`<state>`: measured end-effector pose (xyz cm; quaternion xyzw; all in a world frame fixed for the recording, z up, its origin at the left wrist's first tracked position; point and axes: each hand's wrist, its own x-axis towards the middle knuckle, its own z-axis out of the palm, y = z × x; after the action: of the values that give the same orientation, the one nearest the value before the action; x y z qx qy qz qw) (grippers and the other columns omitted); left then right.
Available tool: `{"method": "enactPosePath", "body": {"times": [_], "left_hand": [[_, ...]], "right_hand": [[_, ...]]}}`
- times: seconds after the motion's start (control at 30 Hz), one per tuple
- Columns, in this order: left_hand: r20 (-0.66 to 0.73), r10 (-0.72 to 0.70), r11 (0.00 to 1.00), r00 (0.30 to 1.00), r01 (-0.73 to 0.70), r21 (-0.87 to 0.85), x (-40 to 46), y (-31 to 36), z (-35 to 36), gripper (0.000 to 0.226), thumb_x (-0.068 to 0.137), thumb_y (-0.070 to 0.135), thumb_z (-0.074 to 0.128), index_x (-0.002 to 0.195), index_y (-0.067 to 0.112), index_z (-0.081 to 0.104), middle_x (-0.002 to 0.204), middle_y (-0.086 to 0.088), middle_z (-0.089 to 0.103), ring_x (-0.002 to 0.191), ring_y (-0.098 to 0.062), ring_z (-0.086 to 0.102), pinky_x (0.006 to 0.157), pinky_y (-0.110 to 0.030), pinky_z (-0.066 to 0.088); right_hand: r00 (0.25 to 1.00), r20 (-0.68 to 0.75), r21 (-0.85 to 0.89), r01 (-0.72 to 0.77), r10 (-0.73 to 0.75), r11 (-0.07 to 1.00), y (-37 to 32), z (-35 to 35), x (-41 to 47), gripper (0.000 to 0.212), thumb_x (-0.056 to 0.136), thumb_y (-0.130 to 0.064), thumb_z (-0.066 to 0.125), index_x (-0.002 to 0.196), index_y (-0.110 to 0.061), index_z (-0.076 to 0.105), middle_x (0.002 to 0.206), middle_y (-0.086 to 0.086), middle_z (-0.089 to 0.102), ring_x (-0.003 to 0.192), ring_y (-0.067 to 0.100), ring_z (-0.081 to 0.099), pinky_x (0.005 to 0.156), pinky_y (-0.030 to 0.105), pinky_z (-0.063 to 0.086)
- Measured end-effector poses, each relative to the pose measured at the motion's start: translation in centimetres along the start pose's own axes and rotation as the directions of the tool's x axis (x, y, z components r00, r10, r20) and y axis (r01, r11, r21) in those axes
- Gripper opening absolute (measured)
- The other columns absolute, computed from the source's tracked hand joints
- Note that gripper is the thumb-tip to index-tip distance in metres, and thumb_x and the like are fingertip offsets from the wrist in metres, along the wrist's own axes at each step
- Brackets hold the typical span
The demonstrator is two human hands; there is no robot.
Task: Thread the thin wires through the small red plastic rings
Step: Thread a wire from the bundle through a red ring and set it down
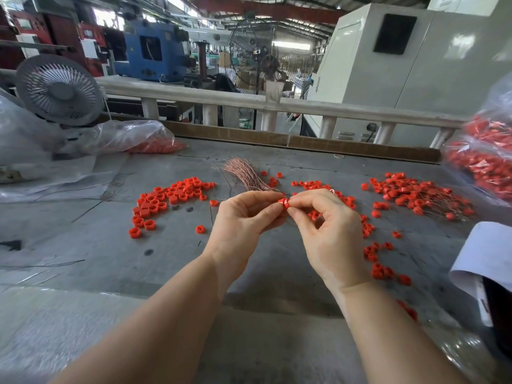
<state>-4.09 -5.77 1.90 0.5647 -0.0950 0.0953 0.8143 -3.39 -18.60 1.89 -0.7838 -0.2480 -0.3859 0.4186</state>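
One red ring (283,203) is held up above the middle of the table (91,245), caught between both hands, and that is the piece being threaded. To do this well, I'd say the ring should be kept still with its hole turned toward the wire end, and the wire fed in with short pushes from close behind its tip, since wire this thin would likely buckle if pushed from further back. Whether a wire is already through the ring I cannot tell; it is too fine to make out there.

The left hand (243,217) has its fingers curled, thumb and forefinger pinching the ring from the left. The right hand (327,228) meets it from the right, thumb and forefinger tips closed on the same ring, the other fingers loosely bent.

Just beyond the hands lies the bundle of copper wires (245,173), fanned out toward the far side. Loose rings (169,198) sit in a cluster to the left; to the right is a heap of rings with wires (415,195), which looks like finished work
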Motion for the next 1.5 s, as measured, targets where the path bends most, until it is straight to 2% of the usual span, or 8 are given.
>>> {"method": "enactPosePath", "body": {"times": [0.73,0.93,1.27,1.43,1.5], "left_hand": [[0.008,-0.043,0.999,0.999,0.043,-0.004,-0.05,-0.14,-0.08,0.019,0.082,-0.006,0.059,0.080,0.010,0.069,0.073,-0.004,0.072,0.069,-0.011,0.068,0.065,-0.018,0.055],[0.009,-0.078,0.995,0.997,0.078,-0.065,0.06,-0.16,-0.11,0.016,0.082,-0.006,0.058,0.082,0.006,0.068,0.074,-0.005,0.072,0.069,-0.012,0.068,0.065,-0.018,0.054],[0.005,-0.062,0.997,0.998,0.062,-0.055,-0.08,-0.15,0.04,0.017,0.082,-0.006,0.058,0.080,0.008,0.068,0.074,-0.005,0.072,0.071,-0.012,0.068,0.067,-0.018,0.055],[0.001,-0.083,0.992,0.997,0.083,-0.100,-0.01,-0.20,0.06,0.017,0.081,-0.007,0.057,0.080,0.006,0.068,0.072,-0.005,0.072,0.069,-0.011,0.068,0.066,-0.018,0.055],[0.001,-0.079,0.991,0.997,0.079,-0.104,0.00,-0.21,0.05,0.017,0.080,-0.007,0.058,0.079,0.006,0.068,0.072,-0.005,0.072,0.070,-0.012,0.068,0.067,-0.019,0.055]], "right_hand": [[0.996,0.056,-0.091,0.079,-0.074,0.993,-0.46,-0.40,-0.13,0.005,0.079,0.002,0.067,0.077,-0.002,0.068,0.081,0.006,0.064,0.077,0.020,0.061,0.070,0.035,0.051],[0.998,0.052,-0.028,-0.033,0.034,0.999,-0.50,-0.26,-0.07,0.005,0.079,-0.001,0.069,0.078,-0.006,0.069,0.080,0.001,0.064,0.076,0.015,0.059,0.069,0.029,0.049],[0.998,0.035,-0.014,-0.048,0.049,0.999,-0.46,-0.16,-0.13,0.005,0.078,-0.001,0.069,0.076,-0.006,0.069,0.079,0.001,0.063,0.074,0.013,0.059,0.068,0.029,0.049],[0.997,0.053,0.022,-0.060,0.058,0.998,-0.27,-0.09,-0.13,0.007,0.077,0.000,0.068,0.078,-0.007,0.070,0.080,-0.002,0.062,0.075,0.008,0.056,0.068,0.016,0.045],[0.996,0.055,0.030,-0.065,0.064,0.997,-0.19,-0.08,-0.13,0.008,0.077,0.000,0.068,0.078,-0.007,0.070,0.080,-0.003,0.062,0.077,0.007,0.056,0.068,0.016,0.045]]}}
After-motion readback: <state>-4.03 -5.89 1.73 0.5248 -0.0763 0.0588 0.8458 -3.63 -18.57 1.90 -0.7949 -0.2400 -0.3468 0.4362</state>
